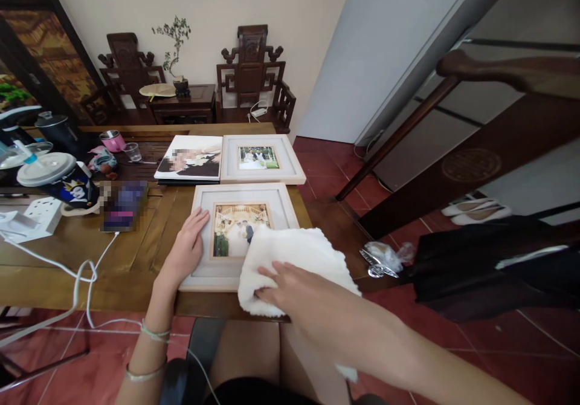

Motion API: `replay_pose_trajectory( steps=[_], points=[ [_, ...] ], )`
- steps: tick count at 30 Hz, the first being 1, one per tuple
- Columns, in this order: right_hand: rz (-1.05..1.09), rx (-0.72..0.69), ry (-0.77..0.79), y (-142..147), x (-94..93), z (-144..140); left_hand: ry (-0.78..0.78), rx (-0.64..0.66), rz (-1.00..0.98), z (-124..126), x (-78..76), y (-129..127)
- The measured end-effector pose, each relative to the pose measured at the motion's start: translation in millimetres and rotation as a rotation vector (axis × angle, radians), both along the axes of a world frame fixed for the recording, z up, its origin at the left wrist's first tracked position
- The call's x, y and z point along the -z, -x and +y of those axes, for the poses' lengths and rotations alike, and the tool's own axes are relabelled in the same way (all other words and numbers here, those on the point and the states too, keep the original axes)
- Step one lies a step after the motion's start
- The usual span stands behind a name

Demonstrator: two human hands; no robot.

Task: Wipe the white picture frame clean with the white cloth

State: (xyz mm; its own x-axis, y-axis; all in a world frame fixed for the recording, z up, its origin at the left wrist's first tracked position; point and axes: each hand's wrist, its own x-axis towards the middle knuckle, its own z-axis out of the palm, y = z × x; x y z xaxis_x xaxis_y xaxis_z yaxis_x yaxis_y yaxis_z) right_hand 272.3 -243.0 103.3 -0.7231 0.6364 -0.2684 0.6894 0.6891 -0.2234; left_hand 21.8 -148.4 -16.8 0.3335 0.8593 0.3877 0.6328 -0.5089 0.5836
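Note:
A light wood picture frame (188, 281) with a white mat and a wedding photo (231, 236) lies face up at the table's near edge. My left hand (185, 245) rests on its left side, fingers stretched flat over the edge. A white cloth (312, 251), fluffy like a towel, covers the frame's lower right part and hangs past its right side. With bent fingers in a fold, my right hand (290, 290) holds this cloth against the frame. Behind lie a second framed photo (259, 157) and a white-edged photo panel (193, 156), neither touched by a hand.
On the wooden table (154, 260) at left stand a lidded cup (67, 178), a phone (124, 205) with a white cable, a tissue box (34, 217), a pink mug (112, 141) and a small clear cup (133, 152). A wooden chair (408, 169) stands close on the right.

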Motion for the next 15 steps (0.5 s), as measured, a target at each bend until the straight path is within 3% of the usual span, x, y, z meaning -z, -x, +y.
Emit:
replay_pose_trajectory(
  steps=[4,11,15],
  points=[
    [0.042,0.111,-0.051,3.7,15.8,25.9,0.024,0.008,0.017,-1.7,-3.1,-0.2],
    [-0.020,0.293,-0.354,9.3,59.9,97.7,0.016,0.017,0.016,-2.1,-2.8,0.7],
    [-0.021,0.278,-0.399,7.8,69.2,110.1,0.002,0.012,0.005,-1.2,-0.7,1.0]
  ],
)
